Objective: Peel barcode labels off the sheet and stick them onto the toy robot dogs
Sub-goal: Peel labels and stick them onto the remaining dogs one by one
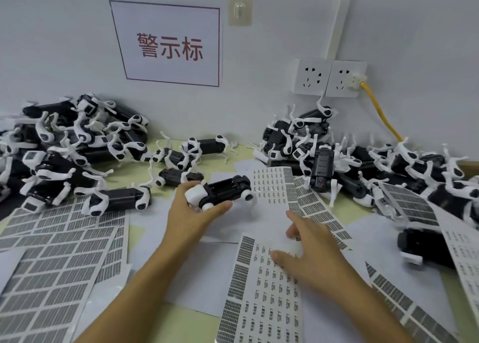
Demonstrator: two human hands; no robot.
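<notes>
Head view, looking down at a pale green desk (181, 319) strewn with paper. Left hand (193, 210) raised above the sheets, grip curled round a black-and-white toy robot dog (220, 191), thumb under the white front end, belly of the dog turned upward. Right hand (311, 249) lower and nearer, grip spread and relaxed, fingertips (291, 214) reaching over the top edge of a label sheet (264, 291) printed with small barcodes; impossible to tell whether a peeled label sits on a finger. A second, partly used sheet (274, 184) just beyond the held dog. Grey-printed backing sheets (57, 252) fanned out at left, more at right (404, 205). Heap of dogs (64, 145) against the wall on the left, another heap (350, 161) on the right. On the wall: a red-lettered sign (169, 44), a hook (239, 11), a double socket (329, 77) with a yellow cable (381, 112) plugged in.
</notes>
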